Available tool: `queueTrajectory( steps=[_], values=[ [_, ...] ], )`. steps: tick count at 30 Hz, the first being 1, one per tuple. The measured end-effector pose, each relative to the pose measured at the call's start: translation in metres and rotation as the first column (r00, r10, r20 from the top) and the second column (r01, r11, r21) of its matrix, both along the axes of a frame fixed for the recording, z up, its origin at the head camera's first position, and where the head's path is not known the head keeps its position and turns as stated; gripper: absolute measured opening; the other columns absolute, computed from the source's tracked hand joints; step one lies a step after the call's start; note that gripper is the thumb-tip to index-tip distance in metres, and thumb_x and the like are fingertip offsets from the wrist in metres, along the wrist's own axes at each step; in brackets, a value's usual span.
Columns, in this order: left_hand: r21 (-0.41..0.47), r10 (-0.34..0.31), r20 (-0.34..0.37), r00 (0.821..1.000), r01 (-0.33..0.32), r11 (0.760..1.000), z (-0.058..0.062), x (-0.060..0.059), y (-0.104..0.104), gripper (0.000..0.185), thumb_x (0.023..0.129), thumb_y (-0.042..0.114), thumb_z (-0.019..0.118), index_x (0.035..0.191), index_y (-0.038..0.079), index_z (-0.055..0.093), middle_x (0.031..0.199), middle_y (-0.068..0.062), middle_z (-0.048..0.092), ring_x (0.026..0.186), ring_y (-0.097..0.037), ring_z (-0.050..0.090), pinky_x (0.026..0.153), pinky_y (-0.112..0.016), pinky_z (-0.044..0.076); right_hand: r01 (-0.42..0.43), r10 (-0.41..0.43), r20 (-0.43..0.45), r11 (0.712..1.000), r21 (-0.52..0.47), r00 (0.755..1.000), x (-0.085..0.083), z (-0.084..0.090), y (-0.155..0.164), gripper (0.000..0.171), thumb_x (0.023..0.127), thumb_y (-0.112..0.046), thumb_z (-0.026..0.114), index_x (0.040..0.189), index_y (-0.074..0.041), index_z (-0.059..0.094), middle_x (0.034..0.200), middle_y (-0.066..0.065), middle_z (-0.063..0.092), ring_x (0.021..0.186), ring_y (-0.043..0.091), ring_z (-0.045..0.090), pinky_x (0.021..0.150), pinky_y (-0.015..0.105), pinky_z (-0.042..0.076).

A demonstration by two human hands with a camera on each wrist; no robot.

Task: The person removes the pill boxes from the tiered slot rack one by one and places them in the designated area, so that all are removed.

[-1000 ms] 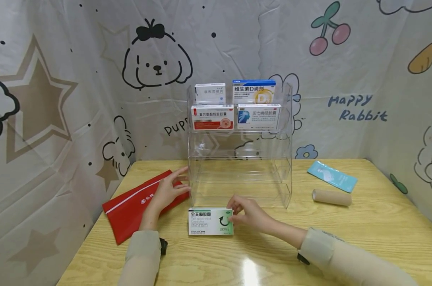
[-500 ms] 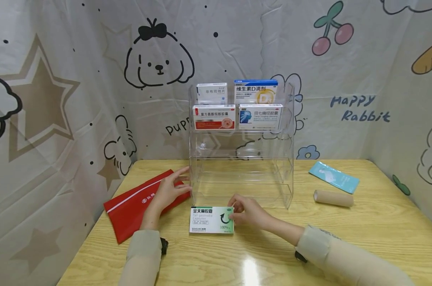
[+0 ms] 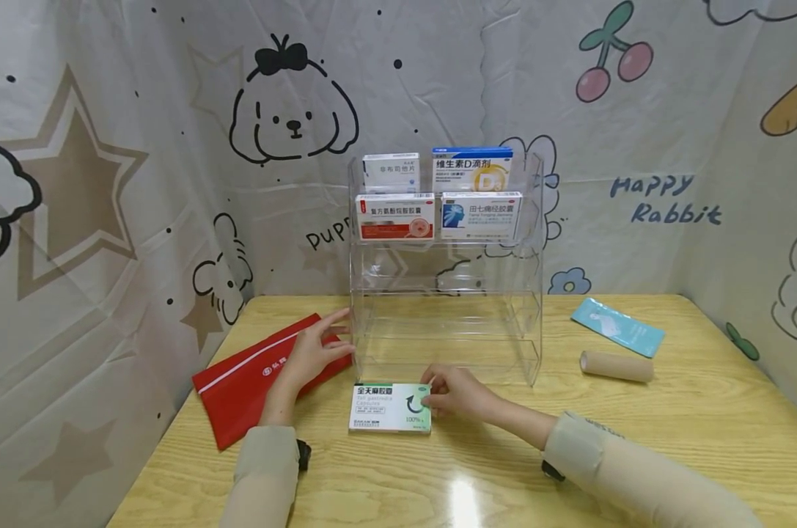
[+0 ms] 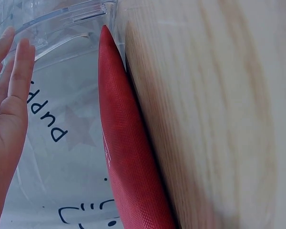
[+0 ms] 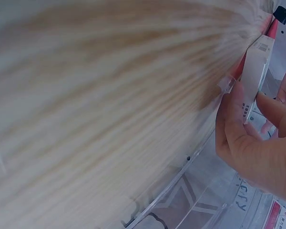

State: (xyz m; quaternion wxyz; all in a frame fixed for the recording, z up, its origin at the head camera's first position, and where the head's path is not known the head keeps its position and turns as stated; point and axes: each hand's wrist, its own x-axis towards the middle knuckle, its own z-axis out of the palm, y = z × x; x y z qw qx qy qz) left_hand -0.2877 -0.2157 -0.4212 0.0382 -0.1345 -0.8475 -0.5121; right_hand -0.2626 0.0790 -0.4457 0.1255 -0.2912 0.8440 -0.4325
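Observation:
In the head view, my right hand (image 3: 460, 394) pinches the right end of a white-and-green capsule box (image 3: 386, 408) between thumb and fingers, its printed face toward me. The right wrist view shows the box (image 5: 255, 67) edge-on, with the right hand (image 5: 257, 138) around its end. Just behind it stands a clear acrylic tiered rack (image 3: 447, 352). My left hand (image 3: 309, 354) is at the rack's left side with fingers extended; whether they touch it is hard to tell. In the left wrist view, the left hand (image 4: 9, 105) holds nothing, its fingers fairly straight.
Several medicine boxes stand on the rack's upper tiers, among them a red-and-white box (image 3: 396, 218) and a blue-topped box (image 3: 472, 169). A red zip pouch (image 3: 240, 389) lies left. A cardboard tube (image 3: 616, 366) and teal packet (image 3: 618, 328) lie right on the wooden table (image 3: 702, 440).
The capsule box leans back slightly more than a second ago, still in my right hand's pinch. My left hand stays beside the rack. The head view has shifted a little.

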Motion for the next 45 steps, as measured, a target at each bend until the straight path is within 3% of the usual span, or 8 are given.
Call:
queueTrajectory(
  steps=[17, 30, 38, 45],
  values=[
    [0.004, 0.005, 0.006, 1.0, -0.005, 1.0, 0.002, 0.0, 0.0, 0.071, 0.084, 0.005, 0.074, 0.148, 0.013, 0.044, 0.143, -0.017, 0.053, 0.125, -0.039, 0.058, 0.093, -0.035, 0.056, -0.048, 0.05, -0.038, 0.998, 0.051, 0.998, -0.003, -0.004, -0.001, 0.018, 0.088, -0.003, 0.069, 0.101, 0.005, 0.059, 0.075, 0.013, 0.066, 0.061, 0.012, 0.063, 0.053, 0.016, 0.051],
    [-0.001, 0.005, 0.009, 1.0, -0.005, 1.0, 0.002, 0.0, 0.001, 0.071, 0.084, 0.004, 0.074, 0.148, 0.012, 0.043, 0.141, -0.019, 0.054, 0.125, -0.039, 0.058, 0.093, -0.037, 0.056, -0.039, 0.041, -0.046, 0.998, 0.056, 0.998, -0.003, -0.004, -0.001, 0.02, 0.088, -0.005, 0.07, 0.101, 0.005, 0.06, 0.075, 0.012, 0.066, 0.06, 0.009, 0.062, 0.053, 0.016, 0.051],
    [-0.014, 0.004, 0.003, 1.0, -0.004, 1.0, 0.002, 0.0, 0.001, 0.071, 0.085, 0.006, 0.074, 0.148, 0.012, 0.043, 0.142, -0.019, 0.054, 0.125, -0.039, 0.058, 0.094, -0.037, 0.056, 0.064, -0.055, -0.158, 0.996, 0.057, 0.986, -0.002, 0.005, 0.006, 0.023, 0.088, -0.013, 0.072, 0.102, 0.003, 0.063, 0.081, 0.007, 0.066, 0.07, 0.007, 0.057, 0.062, 0.018, 0.048],
    [-0.023, 0.004, -0.004, 1.0, -0.004, 1.0, 0.0, 0.001, -0.001, 0.07, 0.086, 0.006, 0.073, 0.148, 0.012, 0.042, 0.143, -0.02, 0.053, 0.125, -0.041, 0.057, 0.094, -0.038, 0.056, 0.111, -0.112, -0.286, 0.994, -0.023, 0.952, -0.005, 0.026, 0.017, 0.021, 0.089, -0.013, 0.071, 0.104, 0.001, 0.065, 0.089, 0.012, 0.068, 0.08, 0.014, 0.064, 0.07, 0.021, 0.055]
  ],
)
